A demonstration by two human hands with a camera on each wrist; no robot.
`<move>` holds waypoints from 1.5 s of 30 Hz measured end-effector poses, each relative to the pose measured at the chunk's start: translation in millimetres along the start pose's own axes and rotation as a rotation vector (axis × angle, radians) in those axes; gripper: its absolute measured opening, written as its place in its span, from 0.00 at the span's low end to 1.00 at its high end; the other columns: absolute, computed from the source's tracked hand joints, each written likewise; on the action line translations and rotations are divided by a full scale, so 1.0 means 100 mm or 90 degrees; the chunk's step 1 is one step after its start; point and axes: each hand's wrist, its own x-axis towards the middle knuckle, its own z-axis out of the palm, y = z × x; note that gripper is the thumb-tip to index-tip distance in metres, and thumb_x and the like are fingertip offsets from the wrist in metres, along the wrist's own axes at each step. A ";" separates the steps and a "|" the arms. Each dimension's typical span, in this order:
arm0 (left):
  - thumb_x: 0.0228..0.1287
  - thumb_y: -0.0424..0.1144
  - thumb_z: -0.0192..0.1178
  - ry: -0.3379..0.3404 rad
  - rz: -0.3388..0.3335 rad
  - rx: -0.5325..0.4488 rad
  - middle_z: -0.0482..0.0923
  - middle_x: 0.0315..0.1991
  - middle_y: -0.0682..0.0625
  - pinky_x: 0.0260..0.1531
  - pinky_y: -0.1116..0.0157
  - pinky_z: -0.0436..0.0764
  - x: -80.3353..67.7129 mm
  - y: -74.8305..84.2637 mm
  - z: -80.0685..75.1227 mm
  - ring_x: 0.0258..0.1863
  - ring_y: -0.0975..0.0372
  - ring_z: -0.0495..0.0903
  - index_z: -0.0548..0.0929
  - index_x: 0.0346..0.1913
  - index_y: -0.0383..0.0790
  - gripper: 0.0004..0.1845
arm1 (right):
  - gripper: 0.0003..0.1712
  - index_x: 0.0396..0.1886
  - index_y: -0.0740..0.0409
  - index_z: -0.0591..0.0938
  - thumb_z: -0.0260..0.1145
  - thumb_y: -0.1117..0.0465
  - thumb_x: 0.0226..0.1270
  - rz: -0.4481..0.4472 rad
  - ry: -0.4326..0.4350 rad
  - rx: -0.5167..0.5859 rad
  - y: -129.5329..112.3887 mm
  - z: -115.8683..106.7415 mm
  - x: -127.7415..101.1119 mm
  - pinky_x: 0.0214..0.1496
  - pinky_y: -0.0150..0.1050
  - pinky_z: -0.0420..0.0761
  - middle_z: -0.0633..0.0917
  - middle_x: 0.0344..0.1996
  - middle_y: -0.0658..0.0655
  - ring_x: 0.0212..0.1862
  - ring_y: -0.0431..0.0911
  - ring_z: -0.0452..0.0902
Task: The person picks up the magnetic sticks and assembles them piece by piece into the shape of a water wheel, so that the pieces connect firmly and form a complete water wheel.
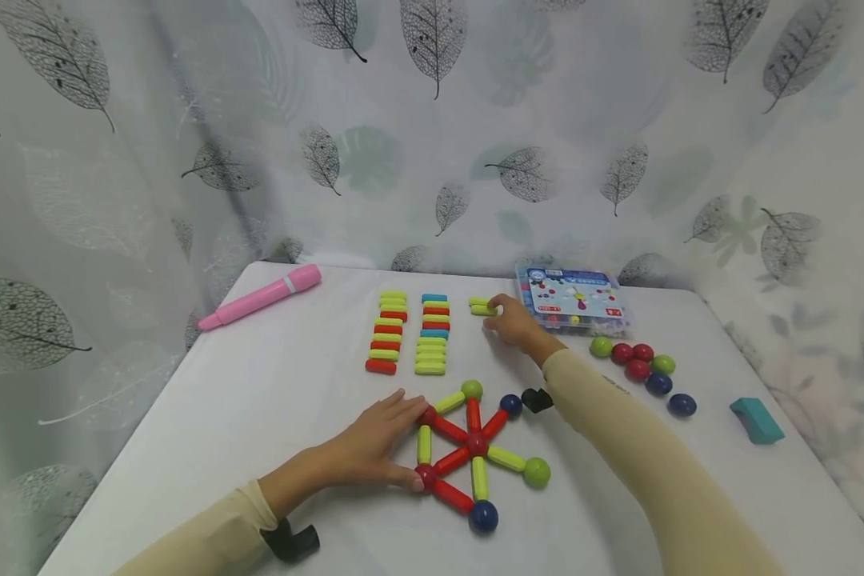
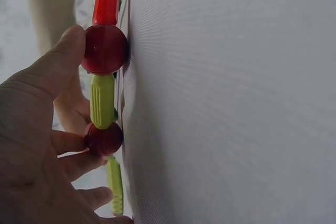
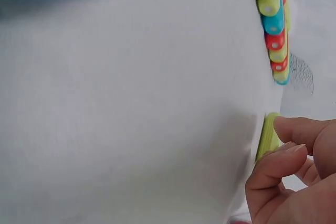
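Observation:
In the head view my left hand [image 1: 370, 444] rests against a flat construction of magnetic sticks and balls, fingers stretched out. Its thumb touches the lower red ball [image 1: 426, 478]; its fingertips touch the upper red ball [image 1: 427, 415]. A yellow-green stick [image 2: 102, 102] joins these balls in the left wrist view. Red and yellow-green sticks radiate from a central red ball [image 1: 478, 445] to blue and green balls. Farther back, my right hand [image 1: 514, 324] pinches the end of a yellow-green stick [image 3: 268, 137] between thumb and index finger. Another yellow-green stick [image 1: 481, 302] lies just behind it.
Two columns of coloured sticks [image 1: 432, 344] lie left of my right hand. A clear plastic box [image 1: 576, 300] stands at the back right, with several loose balls [image 1: 637, 370] before it. A teal block [image 1: 759, 422] sits near the right edge; a pink pen-shaped object [image 1: 259, 298] lies back left.

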 end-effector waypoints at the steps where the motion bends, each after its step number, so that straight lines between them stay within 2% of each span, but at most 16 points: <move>1: 0.50 0.67 0.73 -0.001 -0.002 0.001 0.59 0.80 0.52 0.74 0.41 0.60 0.00 0.00 0.00 0.81 0.48 0.48 0.59 0.81 0.48 0.58 | 0.26 0.70 0.53 0.69 0.62 0.59 0.75 -0.004 0.003 -0.002 0.01 0.00 0.00 0.56 0.46 0.78 0.71 0.67 0.60 0.57 0.55 0.71; 4: 0.50 0.67 0.73 0.000 -0.005 0.000 0.59 0.79 0.52 0.74 0.41 0.60 -0.01 0.00 0.01 0.81 0.49 0.48 0.59 0.81 0.48 0.58 | 0.26 0.70 0.54 0.69 0.63 0.59 0.75 -0.016 0.009 -0.017 0.01 -0.02 -0.01 0.67 0.53 0.75 0.70 0.69 0.62 0.62 0.57 0.70; 7: 0.50 0.67 0.73 -0.001 -0.005 -0.006 0.59 0.79 0.52 0.73 0.41 0.61 -0.01 0.01 0.00 0.81 0.49 0.48 0.59 0.81 0.48 0.58 | 0.25 0.68 0.57 0.70 0.63 0.59 0.75 -0.027 0.015 -0.047 -0.01 -0.03 -0.03 0.71 0.57 0.71 0.72 0.69 0.63 0.63 0.58 0.69; 11: 0.50 0.66 0.73 -0.001 -0.002 -0.011 0.59 0.79 0.52 0.73 0.41 0.61 -0.01 0.01 0.00 0.81 0.49 0.48 0.59 0.81 0.48 0.58 | 0.19 0.59 0.62 0.77 0.64 0.58 0.74 -0.040 0.022 -0.107 -0.02 -0.04 -0.05 0.62 0.51 0.78 0.79 0.57 0.63 0.54 0.56 0.73; 15: 0.50 0.66 0.73 0.000 -0.004 -0.011 0.59 0.79 0.52 0.74 0.41 0.61 -0.01 0.01 -0.01 0.81 0.48 0.48 0.59 0.80 0.48 0.58 | 0.19 0.54 0.65 0.82 0.66 0.56 0.72 -0.051 0.019 -0.140 0.00 -0.04 -0.05 0.54 0.46 0.80 0.82 0.48 0.61 0.48 0.53 0.75; 20: 0.51 0.66 0.73 0.001 0.000 -0.014 0.59 0.79 0.52 0.74 0.40 0.59 0.00 0.02 0.00 0.81 0.47 0.47 0.59 0.80 0.48 0.57 | 0.20 0.54 0.61 0.84 0.69 0.52 0.70 -0.047 -0.012 -0.090 0.13 -0.07 -0.20 0.50 0.43 0.79 0.83 0.47 0.59 0.48 0.52 0.75; 26: 0.50 0.66 0.74 0.002 -0.002 -0.015 0.60 0.79 0.51 0.73 0.39 0.60 0.00 0.02 0.01 0.81 0.47 0.48 0.60 0.80 0.47 0.57 | 0.22 0.56 0.55 0.86 0.70 0.48 0.69 -0.066 -0.085 0.015 0.30 -0.04 -0.63 0.46 0.43 0.79 0.84 0.52 0.56 0.51 0.52 0.73; 28: 0.50 0.66 0.74 0.003 -0.002 -0.014 0.60 0.79 0.51 0.72 0.38 0.61 0.00 0.02 0.01 0.81 0.47 0.48 0.60 0.80 0.47 0.57 | 0.23 0.56 0.54 0.87 0.70 0.47 0.68 -0.066 -0.101 0.038 0.36 -0.01 -0.76 0.42 0.41 0.78 0.84 0.51 0.55 0.49 0.51 0.72; 31: 0.50 0.66 0.74 0.007 -0.002 -0.006 0.60 0.79 0.52 0.72 0.39 0.62 0.01 0.01 0.00 0.81 0.47 0.49 0.60 0.80 0.48 0.57 | 0.22 0.55 0.53 0.88 0.72 0.47 0.67 -0.061 -0.114 0.058 0.43 0.02 -0.92 0.35 0.38 0.72 0.83 0.44 0.53 0.41 0.49 0.70; 35: 0.50 0.65 0.74 0.012 -0.002 -0.006 0.61 0.79 0.51 0.72 0.38 0.61 0.00 0.02 -0.01 0.81 0.47 0.49 0.60 0.80 0.48 0.57 | 0.18 0.52 0.53 0.89 0.73 0.51 0.66 -0.061 -0.128 0.066 0.49 0.06 -1.07 0.32 0.37 0.67 0.81 0.36 0.52 0.36 0.47 0.69; 42: 0.49 0.65 0.75 0.019 -0.001 -0.004 0.62 0.78 0.51 0.72 0.39 0.62 -0.01 0.03 0.00 0.80 0.47 0.50 0.61 0.80 0.48 0.57 | 0.13 0.43 0.55 0.90 0.73 0.52 0.65 -0.088 -0.125 0.025 0.55 0.08 -1.16 0.44 0.37 0.76 0.86 0.36 0.50 0.42 0.46 0.75; 45: 0.50 0.64 0.75 0.019 0.001 -0.006 0.62 0.78 0.50 0.72 0.38 0.62 -0.01 0.03 0.01 0.80 0.47 0.50 0.61 0.80 0.48 0.57 | 0.12 0.42 0.55 0.90 0.73 0.53 0.66 -0.105 -0.126 -0.001 0.56 0.07 -1.16 0.46 0.38 0.77 0.86 0.35 0.49 0.42 0.46 0.75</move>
